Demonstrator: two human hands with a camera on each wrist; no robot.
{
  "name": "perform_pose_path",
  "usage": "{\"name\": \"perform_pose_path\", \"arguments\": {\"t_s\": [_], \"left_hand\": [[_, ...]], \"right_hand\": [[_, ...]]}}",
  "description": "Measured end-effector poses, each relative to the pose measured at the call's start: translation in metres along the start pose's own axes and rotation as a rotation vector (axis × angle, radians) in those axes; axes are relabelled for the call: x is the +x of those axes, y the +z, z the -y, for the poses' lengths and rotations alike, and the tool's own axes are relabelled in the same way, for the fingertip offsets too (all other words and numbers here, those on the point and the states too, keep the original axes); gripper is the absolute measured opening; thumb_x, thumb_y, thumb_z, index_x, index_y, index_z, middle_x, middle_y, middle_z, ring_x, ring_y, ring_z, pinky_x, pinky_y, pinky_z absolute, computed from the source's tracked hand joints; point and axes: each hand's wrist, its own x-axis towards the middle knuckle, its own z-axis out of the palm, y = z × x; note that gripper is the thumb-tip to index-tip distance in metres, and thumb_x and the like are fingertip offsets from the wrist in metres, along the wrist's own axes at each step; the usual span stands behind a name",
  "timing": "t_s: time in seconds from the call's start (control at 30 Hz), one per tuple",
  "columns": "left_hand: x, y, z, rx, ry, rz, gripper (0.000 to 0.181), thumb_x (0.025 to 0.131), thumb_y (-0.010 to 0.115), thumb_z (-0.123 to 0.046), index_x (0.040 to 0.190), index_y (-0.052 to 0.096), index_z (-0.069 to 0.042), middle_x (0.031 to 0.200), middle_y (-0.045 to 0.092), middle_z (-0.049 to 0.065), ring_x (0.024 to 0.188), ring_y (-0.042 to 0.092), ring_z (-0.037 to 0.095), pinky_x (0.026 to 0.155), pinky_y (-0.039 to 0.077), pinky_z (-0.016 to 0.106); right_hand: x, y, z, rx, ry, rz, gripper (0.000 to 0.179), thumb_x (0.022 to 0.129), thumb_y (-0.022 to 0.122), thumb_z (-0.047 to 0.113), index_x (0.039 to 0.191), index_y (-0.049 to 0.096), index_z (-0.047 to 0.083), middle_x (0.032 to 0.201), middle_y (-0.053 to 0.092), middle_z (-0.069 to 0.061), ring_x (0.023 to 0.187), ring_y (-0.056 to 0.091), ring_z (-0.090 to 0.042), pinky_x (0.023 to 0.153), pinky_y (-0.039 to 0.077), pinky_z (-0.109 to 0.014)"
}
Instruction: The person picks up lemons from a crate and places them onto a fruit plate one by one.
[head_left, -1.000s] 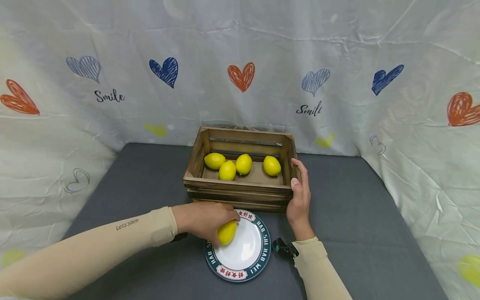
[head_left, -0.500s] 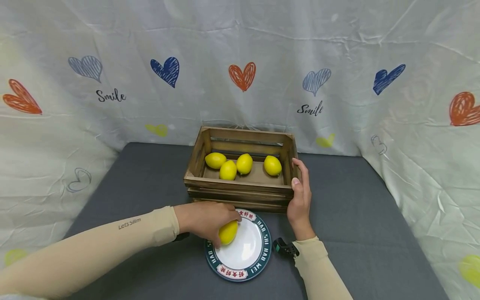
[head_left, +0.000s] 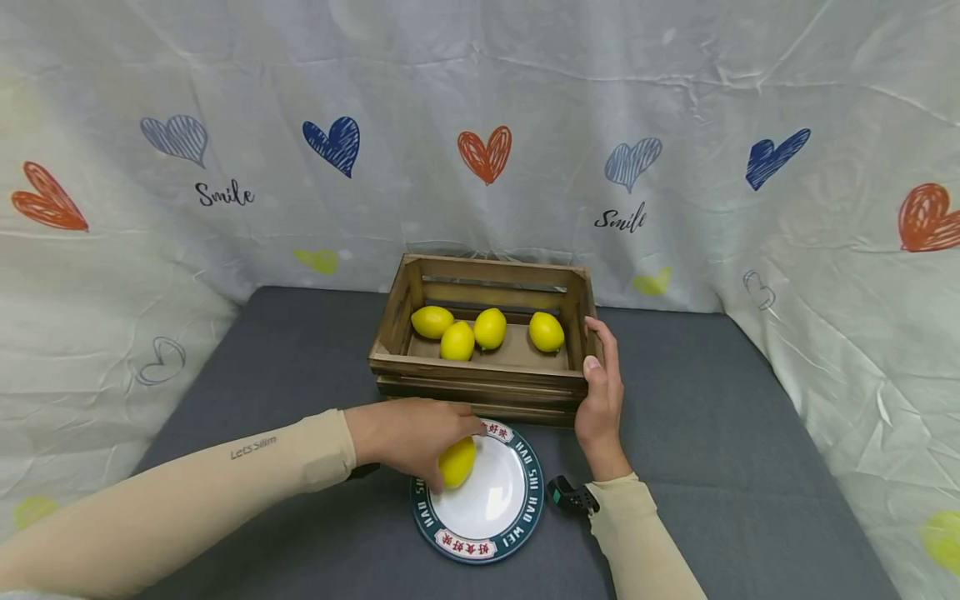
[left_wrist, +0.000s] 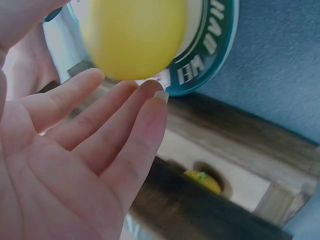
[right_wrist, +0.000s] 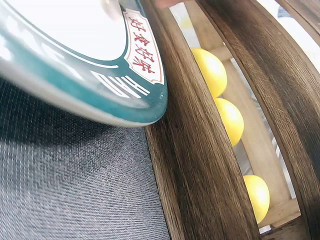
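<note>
In the head view my left hand reaches over the left part of a round plate with a white centre and green lettered rim. Thumb and fingers hold a yellow lemon between them, low over the plate. The left wrist view has the lemon at the fingertips, fingers fairly straight. My right hand grips the right end of a brown wooden crate, thumb at the front corner, a finger along the end. Several lemons lie inside, one lemon apart at the right.
The plate stands right in front of the crate on a dark grey tabletop. A pale curtain printed with hearts hangs behind and along both sides. A black wristband is on the right wrist.
Almost nothing moves. The left hand stays at the lemon over the plate, and the right hand keeps its place on the crate; the whole head view shifts very slightly.
</note>
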Motion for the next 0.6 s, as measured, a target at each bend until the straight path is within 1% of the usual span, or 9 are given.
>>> {"name": "perform_pose_path", "arguments": {"t_s": [0.13, 0.23, 0.37, 0.5, 0.6], "left_hand": [[-0.005, -0.011, -0.006, -0.003, 0.009, -0.013, 0.085, 0.081, 0.097, -0.034, 0.155, 0.057, -0.019, 0.145, 0.062, 0.001, 0.112, 0.063, 0.012, 0.108, 0.058, 0.034], [-0.009, -0.023, -0.012, -0.011, 0.009, -0.026, 0.085, 0.082, 0.096, -0.034, 0.156, 0.057, -0.019, 0.147, 0.061, 0.002, 0.117, 0.063, 0.014, 0.108, 0.058, 0.034], [-0.013, -0.043, -0.019, 0.000, 0.022, -0.042, 0.083, 0.085, 0.094, -0.035, 0.157, 0.056, -0.018, 0.153, 0.059, 0.001, 0.126, 0.062, 0.015, 0.109, 0.057, 0.033], [-0.014, -0.063, -0.024, 0.013, 0.054, -0.049, 0.080, 0.088, 0.092, -0.036, 0.158, 0.055, -0.019, 0.156, 0.058, 0.000, 0.127, 0.065, 0.016, 0.108, 0.058, 0.034], [-0.014, -0.080, -0.026, -0.015, 0.088, -0.063, 0.077, 0.090, 0.090, -0.036, 0.157, 0.056, -0.020, 0.157, 0.059, -0.001, 0.129, 0.066, 0.016, 0.108, 0.057, 0.035]], "right_hand": [[0.000, 0.000, -0.001, 0.001, -0.001, 0.000, 0.058, 0.104, 0.036, 0.032, 0.160, 0.050, 0.027, 0.167, 0.047, 0.004, 0.150, 0.042, -0.016, 0.124, 0.026, -0.057], [-0.001, -0.001, -0.001, 0.003, 0.000, -0.001, 0.058, 0.104, 0.036, 0.032, 0.160, 0.050, 0.027, 0.167, 0.046, 0.003, 0.149, 0.042, -0.016, 0.123, 0.027, -0.056], [-0.001, -0.002, -0.001, 0.001, 0.008, -0.001, 0.058, 0.103, 0.036, 0.030, 0.160, 0.050, 0.027, 0.167, 0.046, 0.003, 0.150, 0.041, -0.017, 0.126, 0.026, -0.057], [-0.001, -0.003, 0.000, 0.000, 0.014, 0.004, 0.059, 0.103, 0.037, 0.030, 0.160, 0.050, 0.028, 0.168, 0.045, 0.004, 0.151, 0.041, -0.016, 0.127, 0.025, -0.058], [-0.001, -0.003, 0.000, 0.000, 0.011, 0.007, 0.059, 0.103, 0.037, 0.030, 0.160, 0.050, 0.028, 0.169, 0.045, 0.004, 0.151, 0.041, -0.017, 0.127, 0.025, -0.060]]}}
